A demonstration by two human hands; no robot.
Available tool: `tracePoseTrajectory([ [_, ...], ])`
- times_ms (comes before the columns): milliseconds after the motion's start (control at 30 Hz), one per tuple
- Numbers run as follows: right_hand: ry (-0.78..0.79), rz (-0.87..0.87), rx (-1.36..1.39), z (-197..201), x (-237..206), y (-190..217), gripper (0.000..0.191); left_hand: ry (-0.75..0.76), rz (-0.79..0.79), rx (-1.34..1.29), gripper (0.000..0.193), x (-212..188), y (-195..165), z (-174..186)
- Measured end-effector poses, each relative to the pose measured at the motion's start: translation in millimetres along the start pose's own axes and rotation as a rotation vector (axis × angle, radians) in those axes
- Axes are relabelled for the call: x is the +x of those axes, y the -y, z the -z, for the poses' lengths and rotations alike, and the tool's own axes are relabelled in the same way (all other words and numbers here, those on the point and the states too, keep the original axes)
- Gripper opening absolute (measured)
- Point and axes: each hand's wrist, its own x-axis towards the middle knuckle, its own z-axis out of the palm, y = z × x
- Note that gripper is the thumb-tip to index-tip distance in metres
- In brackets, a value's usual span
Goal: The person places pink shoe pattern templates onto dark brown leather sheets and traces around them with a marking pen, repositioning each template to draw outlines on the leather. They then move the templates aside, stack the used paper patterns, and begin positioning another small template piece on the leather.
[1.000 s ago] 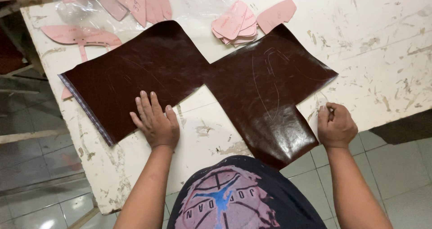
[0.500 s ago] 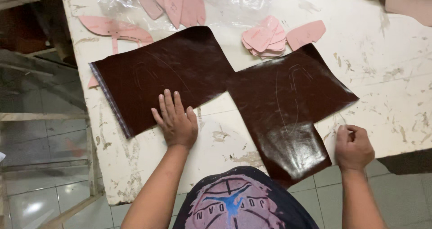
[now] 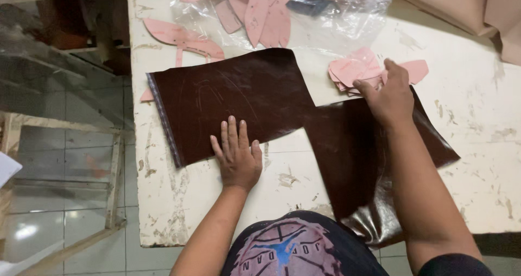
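A large sheet of glossy dark brown leather (image 3: 244,99) lies spread on a worn white table (image 3: 477,124), one corner hanging over the near edge. My left hand (image 3: 237,154) rests flat, fingers apart, on the sheet's near edge. My right hand (image 3: 388,94) reaches across the sheet to a small stack of pink cut pattern pieces (image 3: 353,70) at its far edge, fingertips touching the stack. Whether it grips a piece I cannot tell.
More pink pattern pieces (image 3: 260,10) lie in and under a clear plastic bag (image 3: 347,21) at the table's far side. Long pink pieces (image 3: 182,37) lie at the far left. Tan material (image 3: 477,4) sits at the far right. A tiled floor and wooden frame (image 3: 114,162) are left of the table.
My right hand has left the table's near edge and reached forward across the leather to the pink stack. My left hand stays pressed on the sheet. The view has shifted right.
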Motion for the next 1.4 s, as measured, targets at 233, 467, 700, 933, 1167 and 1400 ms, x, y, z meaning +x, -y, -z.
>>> tracePoseTrajectory([
  [233, 0.198, -0.163, -0.072, -21.9, 61.9, 10.6, 0.1, -0.158, -0.018, -0.134, 0.053, -4.7, 8.3, -4.3],
  [467, -0.035, -0.394, 0.761, 9.9, 76.3, -73.1, 0.026, -0.175, -0.028, -0.076, 0.052, -2.8, 5.3, -6.6],
  [700, -0.266, -0.569, 1.074, 67.9, 67.1, -129.2, 0.01, -0.163, -0.046, -0.034, 0.052, -2.4, 1.1, -6.9],
  [933, -0.103, -0.571, 0.978, 72.9, 54.3, -140.7, 0.005, -0.137, -0.033, -0.024, 0.05, -1.8, -1.6, -5.8],
  [1167, -0.295, -0.233, 0.909, 64.6, 54.6, -149.5, 0.015, -0.14, -0.034, -0.021, 0.05, -1.5, -1.3, -7.8],
  [1400, -0.04, 0.081, -0.169, 54.9, 21.2, -156.9, 0.033, -0.141, -0.038, -0.03, 0.05, -1.4, -2.0, -6.7],
])
